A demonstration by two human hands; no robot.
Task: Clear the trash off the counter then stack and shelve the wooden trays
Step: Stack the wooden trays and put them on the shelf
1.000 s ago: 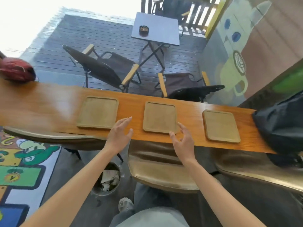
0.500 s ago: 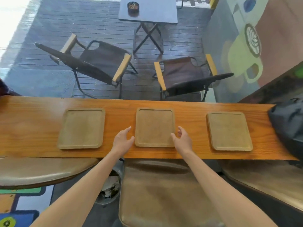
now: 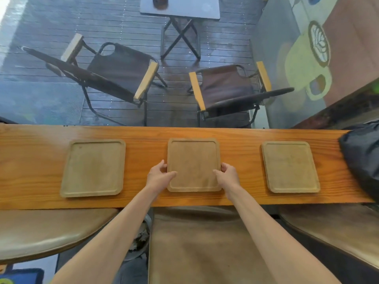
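Three square wooden trays lie flat in a row on the long orange wooden counter (image 3: 30, 177). The left tray (image 3: 93, 168) and the right tray (image 3: 290, 166) lie untouched. The middle tray (image 3: 193, 158) is gripped on both sides: my left hand (image 3: 159, 176) holds its left edge with the thumb on top, and my right hand (image 3: 227, 175) holds its right edge the same way. The tray still rests on the counter. No trash shows on the counter.
A black bag (image 3: 361, 158) sits on the counter's right end. Brown padded stools (image 3: 196, 247) stand under the near edge, with a trash bin (image 3: 141, 240) between them on the floor. Beyond the counter are folding chairs (image 3: 114, 74) and a small table (image 3: 180, 7).
Both hands moved forward from the counter's near edge and closed on the middle tray's sides. The view tilted down and closer to the counter.
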